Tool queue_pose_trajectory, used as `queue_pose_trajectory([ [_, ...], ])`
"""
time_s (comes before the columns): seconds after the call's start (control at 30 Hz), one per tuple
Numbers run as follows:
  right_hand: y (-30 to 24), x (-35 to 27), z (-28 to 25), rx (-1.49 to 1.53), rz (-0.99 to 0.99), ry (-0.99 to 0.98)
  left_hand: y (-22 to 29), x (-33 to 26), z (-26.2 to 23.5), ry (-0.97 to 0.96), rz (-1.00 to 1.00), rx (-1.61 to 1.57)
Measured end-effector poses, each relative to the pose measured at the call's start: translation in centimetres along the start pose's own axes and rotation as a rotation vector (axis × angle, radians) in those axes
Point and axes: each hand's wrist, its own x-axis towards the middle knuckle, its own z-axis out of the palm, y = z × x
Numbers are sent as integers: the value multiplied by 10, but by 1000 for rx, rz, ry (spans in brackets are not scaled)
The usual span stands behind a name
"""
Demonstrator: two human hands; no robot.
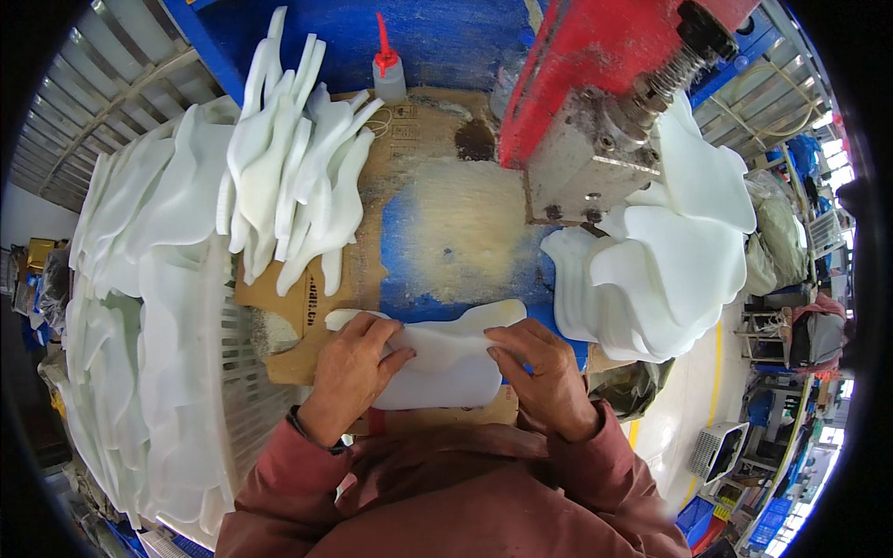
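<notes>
I had both hands on one white foam sheet (pixel 437 358), a flat, curvy-edged cutout lying on the worktop (pixel 446 251) just in front of my chest. My left hand (pixel 352 367) lay over its left part, fingers curled down and the thumb pressing the top face, so that grip was closed on the sheet. My right hand (pixel 544 367) pinched the right edge the same way, fingers clamped together over the foam. The sheet sat partly on the brown cardboard (pixel 307 307) and partly on the worn blue patch of the worktop, directly below the red press head (pixel 605 65).

As I judged it, I was at the stage of squaring up a single piece between my hands, holding it flat and steady near me rather than under the machine. The next move, I reckoned, would call for an even hold on both sides so the thin foam did not buckle, and for keeping my fingertips well away from the metal block of the press.

To my left stood a leaning bunch of white cutouts (pixel 293 158) and a big pile of foam sheets (pixel 149 307); to my right another stack of foam pieces (pixel 670 270). A small squeeze bottle with a red tip (pixel 387 70) stood at the back.
</notes>
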Motion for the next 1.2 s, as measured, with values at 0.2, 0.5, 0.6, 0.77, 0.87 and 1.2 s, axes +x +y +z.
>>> queue_pose_trajectory([
  [0.2,15,7,11,23,1,147,10,1,12,77,-1,189],
  [0.5,32,26,27,-115,-137,254,11,-1,18,122,-5,185],
  [0.6,37,28,30,-179,-115,219,12,0,18,119,7,184],
  [0.77,45,32,36,-252,-152,183,10,0,18,120,4,177],
  [0.87,48,34,37,-309,-162,151,9,0,21,112,-3,186],
  [1.2,50,35,39,-357,-157,155,39,-5,11,85,-85,126],
])
